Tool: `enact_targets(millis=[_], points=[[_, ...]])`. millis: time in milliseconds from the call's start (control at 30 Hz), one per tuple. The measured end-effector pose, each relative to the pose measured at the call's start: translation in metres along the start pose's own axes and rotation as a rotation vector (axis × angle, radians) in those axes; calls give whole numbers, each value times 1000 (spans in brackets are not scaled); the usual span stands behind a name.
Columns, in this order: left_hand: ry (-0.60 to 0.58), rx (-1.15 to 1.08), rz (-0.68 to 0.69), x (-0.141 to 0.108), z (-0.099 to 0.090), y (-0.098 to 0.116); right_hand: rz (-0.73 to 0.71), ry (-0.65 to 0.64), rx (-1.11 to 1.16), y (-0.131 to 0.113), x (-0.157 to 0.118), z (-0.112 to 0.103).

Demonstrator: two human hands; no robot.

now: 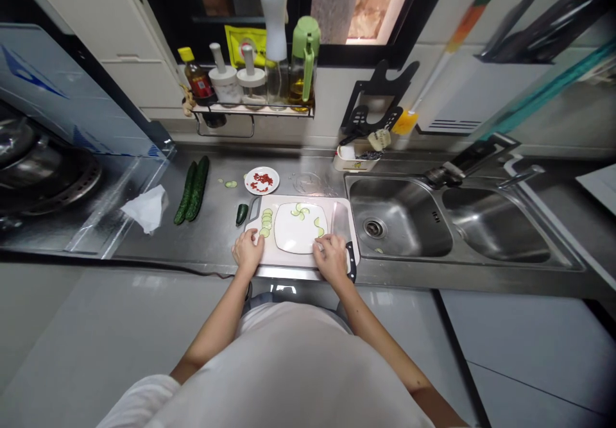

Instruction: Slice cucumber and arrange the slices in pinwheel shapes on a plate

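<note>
A white square plate (298, 239) rests on a pale pink cutting board (269, 255). Thin cucumber slices (300, 210) form a flower-like pattern near its far edge. At its right edge my right hand (332, 258) is pinched over a curved row of slices (318, 224), its fingertips on a slice. My left hand (248, 251) rests on the board's left edge, fingers loosely bent and apart, beside an overlapping row of slices (266, 219). A kitchen knife (341, 219) lies along the board's right side, its black handle partly behind my right hand.
Left of the board are a cucumber stub (242, 214), two whole cucumbers (192, 190) and a crumpled white tissue (147, 208). A small plate (274, 179) holds chopped red pieces. A double sink (404, 248) adjoins the board on the right. Bottles stand on a wall rack (255, 112).
</note>
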State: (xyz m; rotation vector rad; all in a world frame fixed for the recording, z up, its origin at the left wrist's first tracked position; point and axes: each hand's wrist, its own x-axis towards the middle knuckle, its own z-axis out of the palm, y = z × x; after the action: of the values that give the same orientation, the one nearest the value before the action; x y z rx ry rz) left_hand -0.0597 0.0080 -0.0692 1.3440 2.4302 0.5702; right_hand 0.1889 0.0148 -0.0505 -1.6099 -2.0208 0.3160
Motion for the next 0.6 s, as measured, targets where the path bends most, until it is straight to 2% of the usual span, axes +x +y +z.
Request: enact_targets(millis=[200,367,467,600], points=[[-29,42,17,4,4,5,-30,8,27,1,1,-1],[-10,-12,24,7,6,7,-39,8,5,4,1,0],[-11,-166,4,9,7,8,-48,5,4,4,2,-2],[-71,-549,-17,10,5,15,-63,3,66,-6,10,-7]])
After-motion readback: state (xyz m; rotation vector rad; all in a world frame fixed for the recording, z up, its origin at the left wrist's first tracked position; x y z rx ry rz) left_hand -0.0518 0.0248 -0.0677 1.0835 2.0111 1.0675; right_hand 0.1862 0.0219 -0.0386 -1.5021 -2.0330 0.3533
